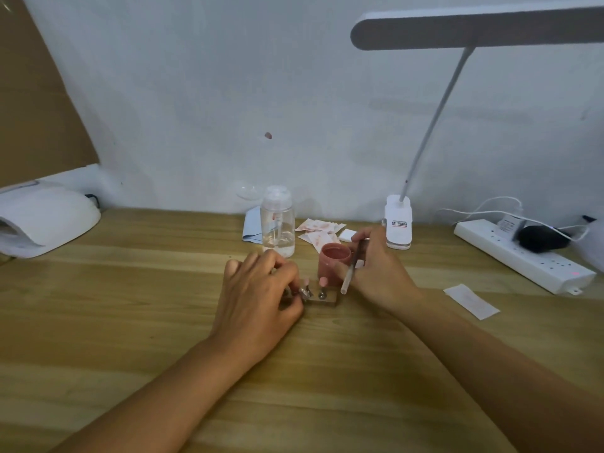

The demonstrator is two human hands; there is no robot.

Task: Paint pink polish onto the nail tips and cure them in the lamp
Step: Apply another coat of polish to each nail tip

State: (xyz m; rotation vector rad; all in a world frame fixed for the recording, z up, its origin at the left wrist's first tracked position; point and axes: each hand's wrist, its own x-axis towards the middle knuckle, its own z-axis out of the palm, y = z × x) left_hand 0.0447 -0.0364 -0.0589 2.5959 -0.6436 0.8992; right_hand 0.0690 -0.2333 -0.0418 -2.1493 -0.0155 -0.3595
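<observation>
From my remote seat I see both forearms reaching in from the near edge over the wooden counter (130, 273). The left hand (261, 289) lies knuckles up with its fingers curled down, and its grip pinches a small metal stand (305, 293) at the left end of the holder block (327, 299). The right hand (376, 266) sits just right of that block, its grip closed round a brush (350, 271). The brush's white handle end slants down toward me; the other end is hidden behind the fingers. Two nail tips (324, 280) stand upright on the block, both pink, the left one close against the left fingertips. They are too small for me to judge the coat. The pink polish jar (335, 256) stands open just behind the block, between the two hands. The white curing lamp (49, 220) sits at the far left of the counter, well apart from the block, its mouth facing the near left. Behind the hands a clear bottle (277, 223) stands near the left knuckles, with stained wipes (318, 232) and the desk lamp's clip base (398, 223) along the wall. A power strip (523, 253) runs at the right and a paper slip (470, 300) lies beside the right forearm. Plain wood stretches from the block leftward to the curing lamp.
</observation>
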